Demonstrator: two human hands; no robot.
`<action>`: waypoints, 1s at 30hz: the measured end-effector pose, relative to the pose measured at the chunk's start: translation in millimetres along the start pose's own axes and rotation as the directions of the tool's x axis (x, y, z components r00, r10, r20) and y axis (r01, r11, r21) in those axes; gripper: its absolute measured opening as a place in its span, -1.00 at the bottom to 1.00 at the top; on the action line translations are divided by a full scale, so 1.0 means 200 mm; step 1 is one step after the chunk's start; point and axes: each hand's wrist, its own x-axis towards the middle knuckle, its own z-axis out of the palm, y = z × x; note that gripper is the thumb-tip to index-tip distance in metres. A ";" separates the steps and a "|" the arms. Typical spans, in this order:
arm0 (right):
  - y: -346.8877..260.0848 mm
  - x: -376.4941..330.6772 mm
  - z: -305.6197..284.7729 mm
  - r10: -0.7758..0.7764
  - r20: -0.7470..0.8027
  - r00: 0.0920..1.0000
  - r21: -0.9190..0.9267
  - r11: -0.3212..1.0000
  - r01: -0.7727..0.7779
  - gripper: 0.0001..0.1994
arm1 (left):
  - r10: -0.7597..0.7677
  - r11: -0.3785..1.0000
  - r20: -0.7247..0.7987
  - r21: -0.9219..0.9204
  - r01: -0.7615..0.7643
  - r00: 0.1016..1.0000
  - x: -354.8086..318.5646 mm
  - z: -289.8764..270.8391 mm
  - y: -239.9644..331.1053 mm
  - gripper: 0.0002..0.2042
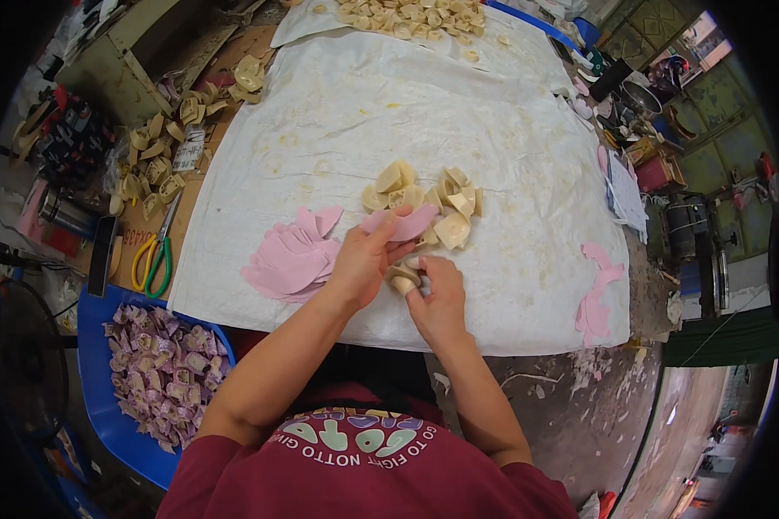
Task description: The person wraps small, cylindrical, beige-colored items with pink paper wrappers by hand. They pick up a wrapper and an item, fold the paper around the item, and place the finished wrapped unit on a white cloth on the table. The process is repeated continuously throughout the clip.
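Observation:
Over the near middle of the white-covered table, my left hand (365, 259) is closed on a curved pink fabric piece (415, 224), pinched between thumb and fingers. Close beside it, my right hand (439, 298) grips a small cream molded piece (403, 277), partly hidden by the fingers. Just beyond both hands lies a small heap of similar cream molded pieces (450, 195), some tipped on their sides. A loose stack of pink fabric pieces (292, 259) rests left of my left hand.
A blue tub (95, 372) with several purple-patterned pieces stands at the lower left. Scissors (157, 251) with yellow and green handles lie by the table's left edge. More cream pieces (415, 16) are heaped at the far end. Pink strips (595, 298) lie at the right edge.

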 end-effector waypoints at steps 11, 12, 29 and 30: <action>-0.24 0.06 -0.20 0.239 0.273 0.932 0.522 0.777 -0.352 -0.67 | 0.148 0.982 -0.175 -0.094 -0.166 0.973 -0.34 -0.11 0.31 -0.61; -0.32 0.07 -0.20 0.137 0.205 0.969 0.491 0.843 -0.222 -0.64 | 0.164 0.977 -0.178 -0.104 -0.184 0.970 -0.36 -0.10 0.31 -0.60; -0.61 0.18 -0.14 -0.446 -0.046 0.894 0.371 0.823 0.430 -0.66 | 0.256 0.966 0.010 -0.033 -0.255 0.967 -0.61 -0.04 0.36 -0.61; -0.61 0.19 -0.14 -0.444 -0.048 0.895 0.381 0.820 0.427 -0.66 | 0.252 0.968 0.008 -0.025 -0.251 0.968 -0.61 -0.03 0.37 -0.61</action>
